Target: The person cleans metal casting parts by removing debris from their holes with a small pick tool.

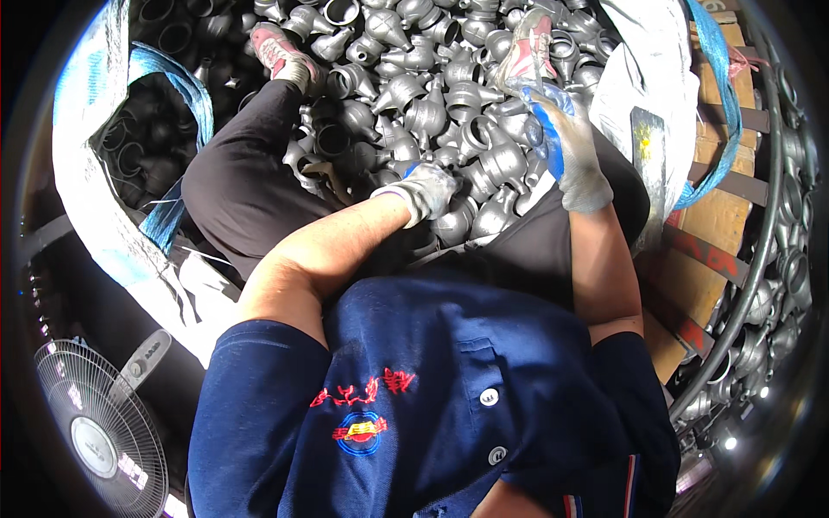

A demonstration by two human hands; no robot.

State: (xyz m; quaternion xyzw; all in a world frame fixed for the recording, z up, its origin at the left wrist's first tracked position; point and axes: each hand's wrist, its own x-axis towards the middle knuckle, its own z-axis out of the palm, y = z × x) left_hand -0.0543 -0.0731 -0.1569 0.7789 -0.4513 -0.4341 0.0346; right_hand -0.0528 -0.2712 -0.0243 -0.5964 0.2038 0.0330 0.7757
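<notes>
I sit inside a heap of grey cast-metal fittings [414, 104], bell-shaped with open round mouths. My left hand [426, 192], in a grey knit glove, reaches down into the heap between my knees and its fingers curl around one metal fitting [452, 223]. My right hand [566, 151], in a grey glove with blue coated fingers, is raised over the right side of the heap. Its fingers are spread and lie against the fittings near my right shoe [528, 47], holding nothing that I can see. My left shoe [278, 47] rests on the heap at the far left.
A white bulk bag [82, 173] with blue straps [177, 82] surrounds the heap. A wooden pallet [717, 216] lies to the right, with a round metal rack of more fittings [781, 285] beyond it. A floor fan [95, 432] stands at the lower left.
</notes>
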